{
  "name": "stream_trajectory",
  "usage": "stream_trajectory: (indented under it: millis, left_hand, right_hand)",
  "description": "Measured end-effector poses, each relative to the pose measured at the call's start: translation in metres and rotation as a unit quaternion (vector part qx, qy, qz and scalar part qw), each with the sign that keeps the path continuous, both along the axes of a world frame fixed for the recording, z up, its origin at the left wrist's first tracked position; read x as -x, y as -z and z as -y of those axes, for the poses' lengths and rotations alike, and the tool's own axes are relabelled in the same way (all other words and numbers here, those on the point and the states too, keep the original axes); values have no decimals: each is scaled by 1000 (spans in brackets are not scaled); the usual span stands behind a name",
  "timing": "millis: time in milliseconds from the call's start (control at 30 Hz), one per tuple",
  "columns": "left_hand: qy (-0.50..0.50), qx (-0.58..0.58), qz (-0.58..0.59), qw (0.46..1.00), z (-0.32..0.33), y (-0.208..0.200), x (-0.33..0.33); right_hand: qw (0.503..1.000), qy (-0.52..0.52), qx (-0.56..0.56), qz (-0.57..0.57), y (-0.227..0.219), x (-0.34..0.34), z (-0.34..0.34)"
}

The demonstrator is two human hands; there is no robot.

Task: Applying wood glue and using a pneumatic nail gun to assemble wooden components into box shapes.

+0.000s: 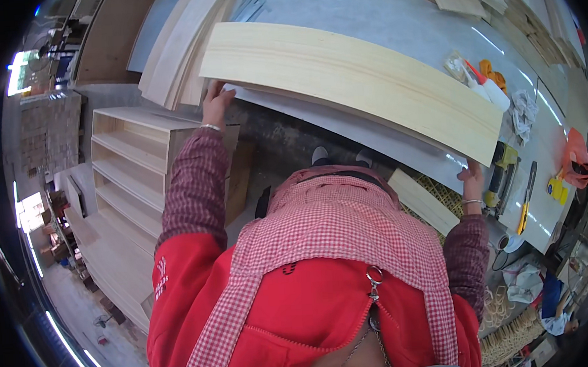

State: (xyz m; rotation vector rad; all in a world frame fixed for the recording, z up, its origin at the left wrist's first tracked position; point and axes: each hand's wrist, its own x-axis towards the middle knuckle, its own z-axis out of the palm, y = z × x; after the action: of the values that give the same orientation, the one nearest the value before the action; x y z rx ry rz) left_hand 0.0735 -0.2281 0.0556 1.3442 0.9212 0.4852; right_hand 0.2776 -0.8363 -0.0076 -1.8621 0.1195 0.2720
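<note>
A long, pale wooden board [348, 79] stretches across the near part of the worktable [364, 11], its broad grained face toward me. My left hand [215, 106] grips its left end, with the fingers curled at the lower corner. At the other end, my right hand [470, 178] holds the lower right corner, and its fingers are partly hidden by the board. Close to the right hand lies a yellow-green and dark nail gun [502, 174]. To the right of that is a yellow-handled utility knife [527, 197].
A white bottle [494, 94] with a red tip, an orange cloth [493, 74] and crumpled plastic [524, 114] lie beyond the board's right end. Stacked boards [178, 49] lean at the far left. An open wooden shelf unit [127, 156] stands left of me.
</note>
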Motion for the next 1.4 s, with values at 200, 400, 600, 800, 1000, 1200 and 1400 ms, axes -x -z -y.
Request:
stream_trajectory:
  millis: [200, 400, 600, 800, 1000, 1200, 1400]
  left_hand:
    - [70, -4, 69, 995, -7, -89, -21]
    - [211, -26, 19, 977, -80, -157, -36]
    - [257, 80, 41, 962, -81, -131, -59]
    - [123, -63, -123, 983, -21, -81, -5]
    - [79, -85, -118, 986, -15, -74, -4]
    - [29, -145, -55, 987, -14, -70, 16]
    - [-203, 57, 36, 977, 79, -73, 75]
  right_hand:
    - [977, -134, 97, 136, -55, -30, 13]
    - [988, -4, -151, -28, -180, -41, 2]
    - [981, 57, -151, -110, -135, -46, -10]
    - [993, 6, 38, -113, -93, 5, 14]
    - [992, -3, 113, -62, -116, 2, -11]
    - [820, -332, 327, 332, -170, -19, -127]
    - [695, -541, 350, 319, -149, -25, -201]
